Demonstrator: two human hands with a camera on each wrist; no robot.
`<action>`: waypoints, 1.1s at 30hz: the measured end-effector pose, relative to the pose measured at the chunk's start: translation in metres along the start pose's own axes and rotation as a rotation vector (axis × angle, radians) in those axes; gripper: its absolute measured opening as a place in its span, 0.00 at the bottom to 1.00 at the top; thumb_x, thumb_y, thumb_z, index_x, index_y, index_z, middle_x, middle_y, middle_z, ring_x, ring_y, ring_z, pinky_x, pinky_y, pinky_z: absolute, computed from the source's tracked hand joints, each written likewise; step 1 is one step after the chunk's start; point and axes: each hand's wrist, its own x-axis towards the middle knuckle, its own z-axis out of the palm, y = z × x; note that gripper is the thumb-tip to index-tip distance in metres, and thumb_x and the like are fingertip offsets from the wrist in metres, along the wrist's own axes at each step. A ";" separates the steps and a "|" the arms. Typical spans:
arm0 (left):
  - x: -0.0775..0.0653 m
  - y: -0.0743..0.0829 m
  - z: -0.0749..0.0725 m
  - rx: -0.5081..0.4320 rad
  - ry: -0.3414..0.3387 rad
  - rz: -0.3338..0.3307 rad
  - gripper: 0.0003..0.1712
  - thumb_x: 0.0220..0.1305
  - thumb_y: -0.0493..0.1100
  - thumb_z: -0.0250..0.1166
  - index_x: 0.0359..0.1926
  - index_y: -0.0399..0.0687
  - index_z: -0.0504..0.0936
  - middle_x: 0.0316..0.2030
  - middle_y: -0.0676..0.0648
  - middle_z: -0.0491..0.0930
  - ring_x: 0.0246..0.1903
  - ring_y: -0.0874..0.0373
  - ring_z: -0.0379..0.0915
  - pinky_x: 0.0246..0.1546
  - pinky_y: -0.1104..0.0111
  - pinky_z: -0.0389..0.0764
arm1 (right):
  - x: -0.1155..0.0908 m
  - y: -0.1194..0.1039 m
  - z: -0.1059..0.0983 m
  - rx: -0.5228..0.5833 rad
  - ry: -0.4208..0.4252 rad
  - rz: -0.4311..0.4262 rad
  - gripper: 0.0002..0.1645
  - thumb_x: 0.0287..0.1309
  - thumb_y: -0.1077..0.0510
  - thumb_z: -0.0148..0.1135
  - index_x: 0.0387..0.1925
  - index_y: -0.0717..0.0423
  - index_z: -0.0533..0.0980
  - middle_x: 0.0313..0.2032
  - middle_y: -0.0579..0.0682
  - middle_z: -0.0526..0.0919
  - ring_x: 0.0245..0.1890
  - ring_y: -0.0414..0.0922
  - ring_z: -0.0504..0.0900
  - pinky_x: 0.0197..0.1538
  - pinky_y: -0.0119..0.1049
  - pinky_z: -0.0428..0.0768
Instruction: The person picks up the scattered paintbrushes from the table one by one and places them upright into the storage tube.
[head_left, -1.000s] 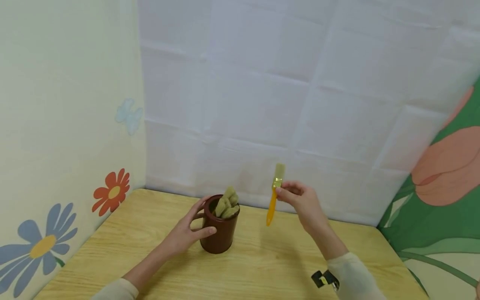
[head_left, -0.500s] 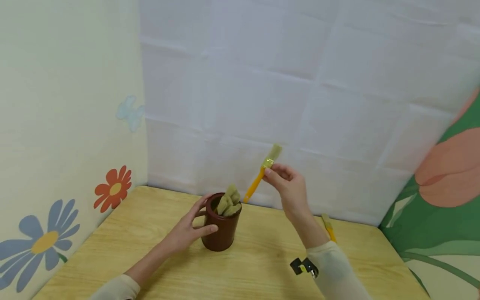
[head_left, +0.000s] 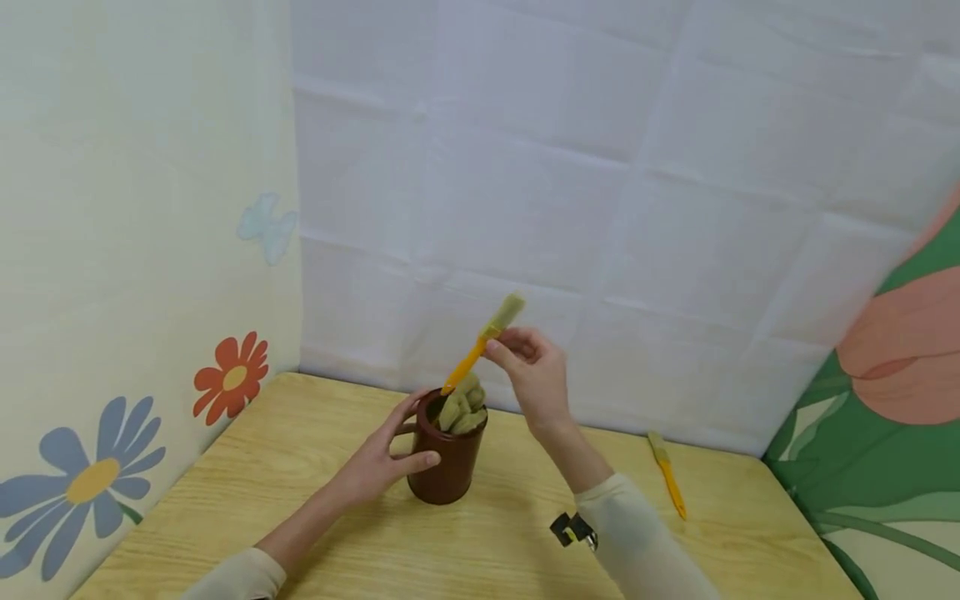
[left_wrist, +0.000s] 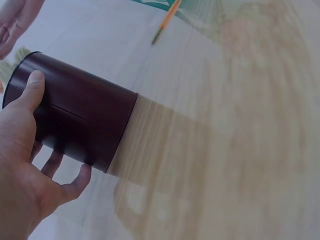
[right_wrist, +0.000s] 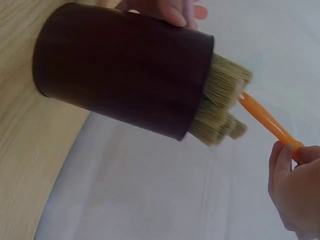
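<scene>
A dark brown mug point(head_left: 444, 467) stands upright on the table, with several brushes' pale bristles point(head_left: 461, 410) poking out of its top. My left hand point(head_left: 378, 462) holds the mug from the left, thumb along its near side, fingers around the handle side. Between thumb and fingers of my right hand point(head_left: 536, 375) is a paintbrush point(head_left: 468, 360) with an orange handle, pinched near its metal band. It tilts with bristles up and the handle's end down at the mug's mouth; in the right wrist view that orange handle point(right_wrist: 267, 120) reaches the bristles in the mug.
Another orange-handled paintbrush point(head_left: 667, 479) lies on the wooden table point(head_left: 360, 542), right of my right forearm. White cloth point(head_left: 562, 167) hangs behind the table. Flower-printed panels stand at the left point(head_left: 150, 292) and right point(head_left: 900, 400). A small black device point(head_left: 573, 529) sits by the right cuff.
My right hand has moved left with the paintbrush, which has tilted and now has its handle end over the mug. The brush on the table has come into view. My left hand stays on the mug.
</scene>
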 end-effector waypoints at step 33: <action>-0.006 0.000 -0.002 -0.023 -0.028 -0.018 0.49 0.68 0.47 0.71 0.78 0.82 0.51 0.75 0.49 0.53 0.70 0.39 0.57 0.58 0.44 0.75 | -0.020 0.038 0.005 -0.486 -0.093 0.007 0.13 0.60 0.49 0.76 0.45 0.48 0.86 0.50 0.43 0.83 0.55 0.49 0.77 0.55 0.56 0.73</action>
